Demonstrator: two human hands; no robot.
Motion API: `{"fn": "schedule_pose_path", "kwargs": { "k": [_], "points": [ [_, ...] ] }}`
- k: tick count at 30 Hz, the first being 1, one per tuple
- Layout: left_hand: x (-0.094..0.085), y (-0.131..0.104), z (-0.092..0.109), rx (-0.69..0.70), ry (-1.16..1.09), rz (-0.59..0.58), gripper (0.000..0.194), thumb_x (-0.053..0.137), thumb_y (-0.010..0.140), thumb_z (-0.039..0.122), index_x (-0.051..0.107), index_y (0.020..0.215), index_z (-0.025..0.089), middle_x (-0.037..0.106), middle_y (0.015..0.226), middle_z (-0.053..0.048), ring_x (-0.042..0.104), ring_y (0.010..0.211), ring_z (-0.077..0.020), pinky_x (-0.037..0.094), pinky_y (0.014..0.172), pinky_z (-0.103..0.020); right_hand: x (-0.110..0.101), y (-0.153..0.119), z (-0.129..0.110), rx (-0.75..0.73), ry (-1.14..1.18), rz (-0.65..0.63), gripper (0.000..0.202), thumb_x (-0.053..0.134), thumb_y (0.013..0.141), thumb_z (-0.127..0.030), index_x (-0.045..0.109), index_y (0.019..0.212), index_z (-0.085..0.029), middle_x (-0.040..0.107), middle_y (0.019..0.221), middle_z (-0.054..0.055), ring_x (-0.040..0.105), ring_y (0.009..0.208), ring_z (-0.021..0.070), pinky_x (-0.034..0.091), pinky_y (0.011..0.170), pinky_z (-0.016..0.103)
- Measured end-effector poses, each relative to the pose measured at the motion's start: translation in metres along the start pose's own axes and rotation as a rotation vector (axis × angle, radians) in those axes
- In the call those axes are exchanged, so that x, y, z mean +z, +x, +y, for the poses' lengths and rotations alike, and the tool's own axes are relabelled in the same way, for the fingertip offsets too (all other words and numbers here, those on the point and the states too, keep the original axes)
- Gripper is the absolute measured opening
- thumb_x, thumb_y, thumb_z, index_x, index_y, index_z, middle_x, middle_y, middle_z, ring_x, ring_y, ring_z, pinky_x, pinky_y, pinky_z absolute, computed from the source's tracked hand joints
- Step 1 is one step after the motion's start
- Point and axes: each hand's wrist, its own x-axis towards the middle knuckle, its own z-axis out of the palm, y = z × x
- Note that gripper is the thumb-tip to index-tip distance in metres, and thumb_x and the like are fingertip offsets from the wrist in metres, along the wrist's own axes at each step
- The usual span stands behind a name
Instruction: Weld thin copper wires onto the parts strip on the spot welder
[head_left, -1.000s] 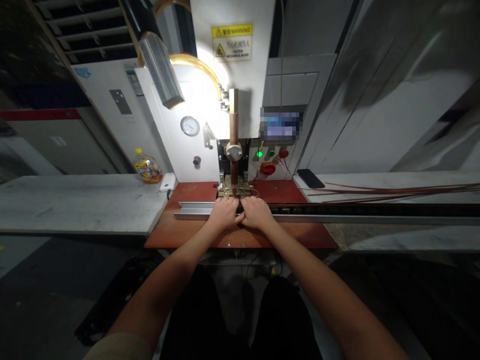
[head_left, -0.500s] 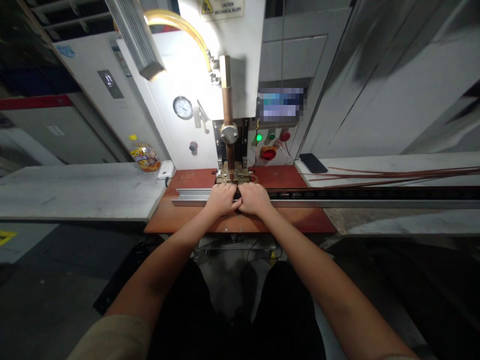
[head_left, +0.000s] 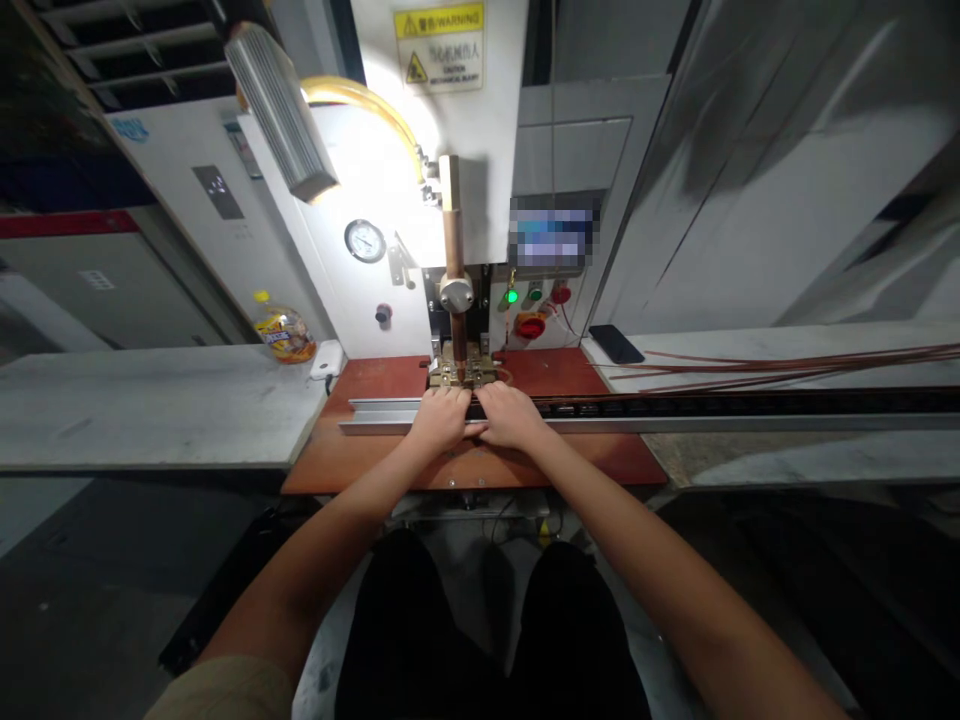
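The left hand (head_left: 441, 418) and right hand (head_left: 511, 416) sit close together on the silver metal channel (head_left: 375, 428), fingers (head_left: 491, 392) curled over it — whether they clamp it, I cannot tell. The channel lies across the red-brown board (head_left: 390, 466), just in front of the upright copper rod (head_left: 453, 242). Behind it, rightward, thin brown strips (head_left: 750, 364) stretch over the pale counter (head_left: 907, 337) — near a black smartphone (head_left: 616, 344).
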Motion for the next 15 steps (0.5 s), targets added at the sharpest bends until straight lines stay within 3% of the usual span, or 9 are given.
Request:
{"fn": "schedule_pose_path", "kwargs": {
  "k": [3, 7, 11, 15],
  "points": [
    [0.001, 0.000, 0.000, -0.001, 0.009, 0.022, 0.060, 0.045, 0.080, 0.071, 0.055, 0.101, 0.016, 0.064, 0.099, -0.014, 0.057, 0.096, -0.0288, 0.037, 0.078, -0.039, -0.005, -0.001, 0.008, -0.003, -0.011, -0.038, 0.043, 0.063, 0.077, -0.043, 0.053, 0.110, -0.017, 0.061, 0.108, 0.013, 0.053, 0.103, 0.0248, 0.041, 0.088, 0.034],
    [0.003, 0.000, 0.000, -0.017, 0.010, 0.046, 0.060, 0.041, 0.082, 0.072, 0.056, 0.098, 0.016, 0.065, 0.098, -0.014, 0.058, 0.095, -0.0285, 0.036, 0.077, -0.038, -0.006, -0.007, 0.019, 0.091, -0.057, -0.034, 0.066, 0.066, 0.068, -0.066, 0.054, 0.112, -0.018, 0.063, 0.108, 0.013, 0.056, 0.100, 0.0284, 0.043, 0.083, 0.036],
    [0.007, -0.001, 0.000, -0.024, 0.006, 0.063, 0.057, 0.041, 0.083, 0.070, 0.056, 0.096, 0.017, 0.064, 0.096, -0.014, 0.057, 0.095, -0.0279, 0.036, 0.078, -0.038, 0.001, -0.015, 0.026, 0.165, -0.097, -0.010, 0.080, 0.052, 0.067, -0.082, 0.055, 0.113, -0.017, 0.065, 0.106, 0.017, 0.058, 0.098, 0.0297, 0.041, 0.082, 0.036],
    [0.006, -0.006, 0.000, -0.026, 0.017, 0.067, 0.057, 0.040, 0.084, 0.070, 0.056, 0.096, 0.016, 0.064, 0.094, -0.013, 0.057, 0.092, -0.0276, 0.036, 0.076, -0.038, 0.004, -0.018, 0.026, 0.139, -0.103, -0.028, 0.079, 0.042, 0.070, -0.085, 0.058, 0.107, -0.017, 0.066, 0.103, 0.016, 0.060, 0.095, 0.0285, 0.042, 0.079, 0.035]
  ]
}}
